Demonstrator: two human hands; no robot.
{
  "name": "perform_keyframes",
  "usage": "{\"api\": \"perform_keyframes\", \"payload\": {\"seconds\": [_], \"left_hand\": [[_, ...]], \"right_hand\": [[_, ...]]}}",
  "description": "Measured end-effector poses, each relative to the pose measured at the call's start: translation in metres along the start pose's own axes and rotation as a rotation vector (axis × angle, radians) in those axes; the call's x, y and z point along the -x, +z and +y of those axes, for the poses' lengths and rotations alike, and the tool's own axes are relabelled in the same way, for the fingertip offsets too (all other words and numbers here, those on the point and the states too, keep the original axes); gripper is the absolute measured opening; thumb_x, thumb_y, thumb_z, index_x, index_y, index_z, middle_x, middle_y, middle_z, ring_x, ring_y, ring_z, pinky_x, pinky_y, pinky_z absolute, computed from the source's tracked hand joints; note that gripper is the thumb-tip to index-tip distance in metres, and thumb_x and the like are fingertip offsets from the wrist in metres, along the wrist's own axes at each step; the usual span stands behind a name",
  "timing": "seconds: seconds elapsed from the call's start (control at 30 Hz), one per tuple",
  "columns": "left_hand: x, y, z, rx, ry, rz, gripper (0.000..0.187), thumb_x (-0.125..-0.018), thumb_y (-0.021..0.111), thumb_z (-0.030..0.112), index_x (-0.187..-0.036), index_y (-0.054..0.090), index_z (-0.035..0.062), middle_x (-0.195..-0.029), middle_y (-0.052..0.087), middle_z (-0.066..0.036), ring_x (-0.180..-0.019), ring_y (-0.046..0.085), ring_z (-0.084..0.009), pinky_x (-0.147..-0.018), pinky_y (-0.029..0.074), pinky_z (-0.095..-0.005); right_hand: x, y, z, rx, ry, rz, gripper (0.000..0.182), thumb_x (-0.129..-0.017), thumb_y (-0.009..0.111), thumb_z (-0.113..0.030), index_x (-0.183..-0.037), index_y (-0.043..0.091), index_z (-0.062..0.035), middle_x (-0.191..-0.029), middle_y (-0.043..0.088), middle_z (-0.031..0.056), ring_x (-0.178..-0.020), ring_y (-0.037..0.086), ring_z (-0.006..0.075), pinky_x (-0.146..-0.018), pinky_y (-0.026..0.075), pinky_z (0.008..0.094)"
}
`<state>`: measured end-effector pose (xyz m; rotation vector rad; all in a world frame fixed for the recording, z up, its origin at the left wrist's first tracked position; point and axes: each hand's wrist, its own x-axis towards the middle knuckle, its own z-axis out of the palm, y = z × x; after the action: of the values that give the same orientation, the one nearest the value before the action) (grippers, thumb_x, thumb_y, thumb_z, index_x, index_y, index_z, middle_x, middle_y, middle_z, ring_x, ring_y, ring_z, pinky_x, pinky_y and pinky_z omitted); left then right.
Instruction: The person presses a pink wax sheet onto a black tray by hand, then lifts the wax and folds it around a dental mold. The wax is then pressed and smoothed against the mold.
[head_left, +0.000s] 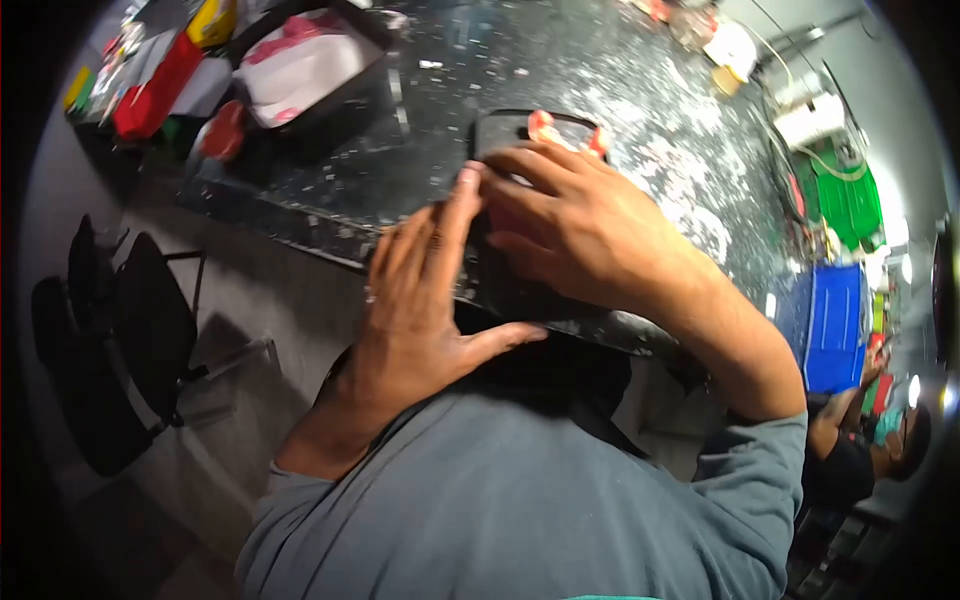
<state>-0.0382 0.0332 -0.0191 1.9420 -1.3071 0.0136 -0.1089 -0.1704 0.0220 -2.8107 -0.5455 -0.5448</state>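
Observation:
A dark shallow tray (492,128) lies at the near edge of the table, with red-and-white pieces (541,126) showing at its far end. My left hand (415,300) rests along the tray's left side, fingers straight and thumb spread out toward the near edge. Over the tray is my right hand (590,225), its fingers bent down and closed into it. A dull red patch shows beneath those fingers; what they hold is hidden. The index fingertip of my left hand comes right up to the right hand's fingers.
At the back left stands a black bin (350,85) lined with white and pink material. Red, white and yellow packages (160,85) lie beside it. White flakes litter the black table (440,110). A black chair (155,310) is at left. A blue crate (835,325) and another person (850,450) are at right.

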Motion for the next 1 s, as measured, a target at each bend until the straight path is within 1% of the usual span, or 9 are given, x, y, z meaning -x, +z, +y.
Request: {"api": "perform_keyframes", "payload": {"seconds": [0.07,0.1,0.17,0.3,0.5,0.67,0.8,0.9,1.0], "left_hand": [[0.001,0.002,-0.004,-0.016,0.031,0.026,0.127,-0.064,0.094,0.047,-0.16,0.025,-0.0001,-0.144,0.058,-0.014,-0.131,0.053,-0.0317,-0.112,0.035,-0.0466],[0.001,0.003,-0.005,-0.009,0.024,0.025,0.127,-0.064,0.094,0.047,-0.16,0.025,-0.0005,-0.144,0.057,-0.014,-0.131,0.053,-0.0313,-0.112,0.035,-0.0461],[0.002,0.003,-0.005,-0.005,0.013,0.02,0.127,-0.064,0.094,0.048,-0.16,0.025,-0.0009,-0.144,0.057,-0.013,-0.131,0.053,-0.0304,-0.111,0.035,-0.0452],[0.001,0.003,-0.005,-0.005,0.013,0.013,0.126,-0.063,0.094,0.047,-0.159,0.027,-0.0009,-0.143,0.058,-0.013,-0.133,0.052,-0.0296,-0.111,0.035,-0.0443],[0.002,0.005,-0.005,-0.005,0.014,0.031,0.125,-0.063,0.094,0.047,-0.158,0.029,-0.0009,-0.142,0.058,-0.014,-0.133,0.052,-0.0302,-0.112,0.036,-0.0445],[0.002,0.005,-0.005,-0.023,0.004,0.021,0.125,-0.063,0.093,0.051,-0.157,0.031,-0.001,-0.143,0.056,-0.016,-0.131,0.052,-0.0316,-0.112,0.036,-0.0447],[0.002,0.007,-0.007,-0.015,0.024,0.044,0.124,-0.063,0.093,0.052,-0.157,0.032,-0.0009,-0.142,0.056,-0.016,-0.13,0.053,-0.0322,-0.111,0.037,-0.045],[0.003,0.007,-0.006,-0.022,0.019,0.051,0.123,-0.063,0.093,0.052,-0.157,0.033,-0.0008,-0.141,0.056,-0.016,-0.129,0.053,-0.0326,-0.111,0.037,-0.0453],[0.002,0.006,-0.005,-0.011,0.023,0.059,0.123,-0.062,0.094,0.051,-0.157,0.034,-0.0003,-0.139,0.057,-0.016,-0.129,0.053,-0.0329,-0.111,0.037,-0.0454]], "right_hand": [[0.003,0.002,-0.004,-0.076,0.236,0.043,0.038,-0.087,0.074,-0.017,-0.119,0.066,0.0016,-0.121,0.062,0.0164,-0.11,0.062,0.0345,-0.094,0.053,0.041],[0.003,0.002,-0.006,-0.096,0.205,0.047,0.038,-0.087,0.074,-0.017,-0.119,0.066,0.0016,-0.121,0.062,0.0164,-0.11,0.062,0.0345,-0.094,0.053,0.041],[0.004,0.0,-0.01,-0.016,0.272,-0.022,0.037,-0.086,0.075,-0.016,-0.119,0.066,0.0009,-0.121,0.062,0.0159,-0.111,0.061,0.0336,-0.095,0.052,0.0412],[0.003,-0.004,-0.01,-0.01,0.27,-0.043,0.035,-0.087,0.074,-0.015,-0.117,0.067,-0.0002,-0.119,0.064,0.0146,-0.111,0.061,0.0329,-0.094,0.052,0.0417],[-0.001,-0.009,-0.001,-0.125,0.206,-0.077,0.02,-0.091,0.069,-0.012,-0.107,0.066,-0.0009,-0.114,0.064,0.0137,-0.106,0.06,0.0337,-0.092,0.052,0.0429],[-0.004,-0.009,0.003,-0.15,0.253,-0.11,0.016,-0.09,0.068,-0.012,-0.1,0.061,-0.0018,-0.101,0.061,0.0148,-0.102,0.06,0.035,-0.09,0.051,0.0438],[-0.01,-0.012,0.004,-0.173,0.29,-0.167,0.017,-0.089,0.069,-0.013,-0.099,0.06,-0.0024,-0.1,0.061,0.0152,-0.102,0.06,0.0355,-0.09,0.051,0.0439],[-0.011,-0.012,0.002,-0.261,0.29,-0.19,0.022,-0.087,0.071,-0.012,-0.104,0.062,-0.0025,-0.102,0.061,0.0158,-0.103,0.06,0.0361,-0.091,0.051,0.0438],[-0.009,-0.01,-0.001,-0.24,0.285,-0.11,0.027,-0.086,0.073,-0.012,-0.11,0.064,-0.0034,-0.104,0.06,0.0158,-0.104,0.06,0.0362,-0.092,0.051,0.0436]]}}
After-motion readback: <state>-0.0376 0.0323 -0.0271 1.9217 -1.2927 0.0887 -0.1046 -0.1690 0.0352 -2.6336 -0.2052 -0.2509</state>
